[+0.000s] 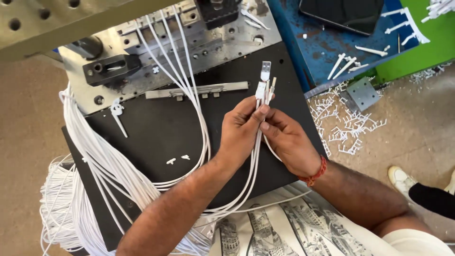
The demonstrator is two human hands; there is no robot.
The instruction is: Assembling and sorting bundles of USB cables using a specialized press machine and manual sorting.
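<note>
2 hands — left hand [241, 130], right hand [286, 140] — each grip clamped on white cables [262, 92], plug ends above fingertips.

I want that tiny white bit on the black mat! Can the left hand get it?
Probably yes: the small white piece lies bare on the black mat beside the left hand, though its fingers hold white cables.

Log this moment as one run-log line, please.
left hand: pinches white cable ends | right hand: pinches same ends | cables: loop over black plate | metal bar: lying on plate
</note>
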